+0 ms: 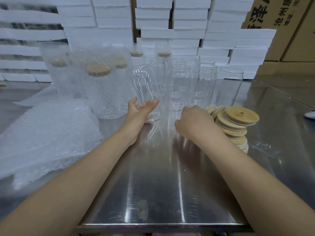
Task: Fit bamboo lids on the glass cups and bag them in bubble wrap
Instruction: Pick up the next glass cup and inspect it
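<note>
Fingers [153,103] of the left hand [139,111] curl round the lower part of a clear glass cup [144,82], which tilts with its base close to the shiny steel surface [162,184]. The right hand [192,122] sits knuckles-up against a leaning stack of round bamboo lids [238,116]; its fingers are hidden, so any hold cannot be told. Loose bubble wrap [47,133] lies to the left. Behind stand bare glasses [202,86] and bagged cups [102,86] with lids on, then white foam boxes [187,23] and cardboard cartons [289,31].

Bright overhead light; streaky glare on steel table [162,193]; wide-angle bowing at edges; left side blurred.
</note>
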`<state>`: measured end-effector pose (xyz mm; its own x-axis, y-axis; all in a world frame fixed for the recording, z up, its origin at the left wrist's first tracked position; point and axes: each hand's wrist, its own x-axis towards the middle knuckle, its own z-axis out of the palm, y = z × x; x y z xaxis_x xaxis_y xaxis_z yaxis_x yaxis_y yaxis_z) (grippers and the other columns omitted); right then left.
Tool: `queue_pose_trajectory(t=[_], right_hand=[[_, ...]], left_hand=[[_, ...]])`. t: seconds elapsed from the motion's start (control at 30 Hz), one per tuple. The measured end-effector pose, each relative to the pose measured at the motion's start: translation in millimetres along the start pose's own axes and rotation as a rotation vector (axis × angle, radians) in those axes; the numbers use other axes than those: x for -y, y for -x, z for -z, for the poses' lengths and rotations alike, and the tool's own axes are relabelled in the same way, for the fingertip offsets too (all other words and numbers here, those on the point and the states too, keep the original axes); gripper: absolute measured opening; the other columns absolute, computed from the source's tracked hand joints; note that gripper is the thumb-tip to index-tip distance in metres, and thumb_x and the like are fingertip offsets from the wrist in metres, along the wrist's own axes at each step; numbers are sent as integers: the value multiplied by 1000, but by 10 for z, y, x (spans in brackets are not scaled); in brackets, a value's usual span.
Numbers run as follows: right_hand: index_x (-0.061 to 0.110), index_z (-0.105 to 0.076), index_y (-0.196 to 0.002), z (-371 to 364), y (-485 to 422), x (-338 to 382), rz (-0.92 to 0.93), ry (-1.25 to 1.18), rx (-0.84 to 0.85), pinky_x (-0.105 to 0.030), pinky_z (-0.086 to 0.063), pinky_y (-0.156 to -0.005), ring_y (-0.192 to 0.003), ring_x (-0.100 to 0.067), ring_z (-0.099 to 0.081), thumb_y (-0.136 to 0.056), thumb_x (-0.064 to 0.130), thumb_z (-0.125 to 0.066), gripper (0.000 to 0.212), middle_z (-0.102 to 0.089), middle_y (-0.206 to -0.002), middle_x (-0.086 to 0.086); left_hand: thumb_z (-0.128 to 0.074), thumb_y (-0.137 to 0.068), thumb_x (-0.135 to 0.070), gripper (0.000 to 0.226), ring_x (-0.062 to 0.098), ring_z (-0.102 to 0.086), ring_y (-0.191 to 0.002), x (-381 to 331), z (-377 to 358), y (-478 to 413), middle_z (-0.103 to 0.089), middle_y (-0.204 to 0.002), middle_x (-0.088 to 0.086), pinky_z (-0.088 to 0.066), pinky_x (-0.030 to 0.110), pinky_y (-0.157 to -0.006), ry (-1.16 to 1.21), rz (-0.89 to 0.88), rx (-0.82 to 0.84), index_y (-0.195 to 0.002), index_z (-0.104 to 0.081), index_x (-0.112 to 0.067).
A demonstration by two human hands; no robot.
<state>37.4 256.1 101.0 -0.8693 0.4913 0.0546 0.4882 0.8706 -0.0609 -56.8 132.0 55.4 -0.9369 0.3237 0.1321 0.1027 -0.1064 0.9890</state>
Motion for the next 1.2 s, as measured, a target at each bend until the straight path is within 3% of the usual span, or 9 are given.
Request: queue_pose_trajectory(t=[0.3,0.43,0.57,0.73,0.83,0.9,1.0,1.1,1.2], right_hand=[[9,-33,-143,-42,31,-2,-12,87,77,-34,-35,-76,-123,-34,-49,-94,31,-49,56,-26,-147,-19],[6,-39,-139,-16,34,-12,-26,21,125,-31,-38,-79,-125,-31,-49,-95,27,-52,51,-38,-143,-15],[8,-48,-129,35,187,85,94,-73,-21,-29,-31,-73,-120,-30,-54,-97,23,-50,35,-54,-130,-11],[15,-10,-152,2,344,307,293,-177,93,-38,-39,-87,-128,-37,-45,-100,27,-47,65,-37,-141,-17],[12,-9,-152,-11,313,285,341,-234,149,-38,-39,-91,-129,-37,-44,-98,26,-49,68,-37,-141,-16],[13,-21,-148,36,251,236,345,-275,133,-37,-44,-94,-122,-35,-52,-95,26,-54,64,-47,-135,-14],[20,-25,-147,130,191,164,334,-420,173,-38,-54,-87,-82,-28,-70,-88,24,-65,72,-55,-122,-8],[21,-27,-147,124,141,96,318,-253,140,-40,-50,-93,-94,-29,-62,-81,29,-72,80,-49,-131,-12],[15,-36,-141,88,128,86,329,-326,270,-37,-52,-84,-66,-15,-59,-82,27,-72,70,-60,-124,-13]], left_hand=[[-72,-64,-54,108,9,-64,-110,-4,17,0,-54,-134,0,-45,42,-105,63,19,4,-150,-15,-22],[-71,-64,-55,107,8,-64,-108,-6,6,12,-58,-127,-4,-47,42,-103,45,16,-8,-150,-17,-22],[-70,-64,-56,109,9,-61,-111,-12,-3,12,-59,-120,-11,-46,42,-104,21,9,-40,-151,-14,-21],[-72,-63,-57,112,8,-58,-115,10,15,-4,-57,-125,-8,-44,39,-104,-2,-6,-74,-151,-9,-28],[-73,-63,-57,110,5,-59,-111,25,22,1,-56,-127,-10,-49,32,-91,-13,-11,-92,-150,-11,-30],[-75,-68,-55,107,6,-59,-110,28,23,-2,-55,-129,-7,-49,28,-87,-28,-24,-107,-150,-12,-27],[-75,-73,-52,106,9,-60,-111,24,22,-9,-56,-129,-4,-46,29,-94,-44,-35,-118,-151,-11,-23],[-73,-80,-47,98,2,-59,-108,31,19,-12,-57,-127,-5,-44,25,-94,-57,-43,-116,-151,-11,-22],[-72,-80,-48,96,-1,-56,-108,34,21,-7,-56,-125,-8,-41,25,-93,-75,-44,-114,-151,-12,-22]])
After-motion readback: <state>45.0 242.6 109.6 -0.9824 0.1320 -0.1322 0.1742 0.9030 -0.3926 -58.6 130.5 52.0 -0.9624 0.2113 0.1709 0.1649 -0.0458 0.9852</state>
